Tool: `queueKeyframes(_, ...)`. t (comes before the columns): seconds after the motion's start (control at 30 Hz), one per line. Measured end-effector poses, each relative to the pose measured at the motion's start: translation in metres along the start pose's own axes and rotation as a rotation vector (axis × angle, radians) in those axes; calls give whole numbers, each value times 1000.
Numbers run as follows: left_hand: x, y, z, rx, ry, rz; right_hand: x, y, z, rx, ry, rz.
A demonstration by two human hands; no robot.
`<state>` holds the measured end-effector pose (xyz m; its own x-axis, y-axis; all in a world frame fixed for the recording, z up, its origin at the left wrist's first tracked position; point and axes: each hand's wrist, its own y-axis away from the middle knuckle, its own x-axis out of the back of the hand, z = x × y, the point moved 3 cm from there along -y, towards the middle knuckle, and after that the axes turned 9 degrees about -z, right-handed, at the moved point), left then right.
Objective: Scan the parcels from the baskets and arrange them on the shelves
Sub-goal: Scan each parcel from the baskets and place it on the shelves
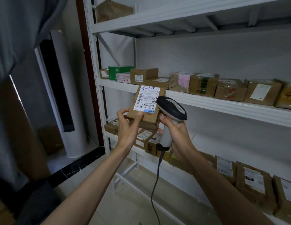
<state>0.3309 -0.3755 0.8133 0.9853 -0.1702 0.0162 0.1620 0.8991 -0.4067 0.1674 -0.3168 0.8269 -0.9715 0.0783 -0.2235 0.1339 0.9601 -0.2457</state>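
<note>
Brown cardboard parcel (145,105) held up in front of the white metal shelving (206,103), between the middle shelf edge and the lower one. White shipping label (147,98) covers most of its face, upside down to camera. Readable: "501E M1 A210" in bold, barcodes along the side and lower edge, a blue strip at one corner, blue handwritten marks at the far end. Fine print too small to read.

Left hand (129,124) pinches the parcel at its near corner: thumb pressed on the label's edge, fingers curled round the box side. Right hand (177,135) is wrapped tight round the grey handle of a barcode scanner (171,109), index finger up at the trigger area. Scanner head is dark with a grey oval inset, glossy plastic, sitting just beside the parcel's right edge and pointing at the label. Black cable (156,181) hangs from the handle base.

Middle shelf: row of cardboard boxes, mostly taped, some wrapped in clear film. One box (144,75) has a small label reading "43-2-4207". Green carton (119,73) and a pink printed pack (123,77) beside it at the left end. Other labels unreadable.

Lower shelf: more labelled brown boxes (252,181), packed close. One box on the top shelf (113,10). White tower unit (68,98) stands left of the rack.
</note>
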Motion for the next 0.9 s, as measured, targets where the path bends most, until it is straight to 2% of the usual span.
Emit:
queueKeyframes(0.2,0,-19,27,-138,-270,73,-18,-22,-23,67,26,-40)
queueKeyframes(0.3,3,-35,42,-164,-329,146,-27,-33,-33,113,24,-92)
queueKeyframes(0.47,15,-71,71,-207,-372,204,-41,-62,-62,189,70,-165)
queueKeyframes(0.6,37,-110,99,-217,-348,231,-46,-96,-90,229,159,-100)
queueKeyframes(0.7,56,-143,118,-255,-347,244,-45,-123,-108,214,174,-41)
queueKeyframes(0.9,81,-212,158,-319,-319,281,-42,-171,-142,153,286,-59)
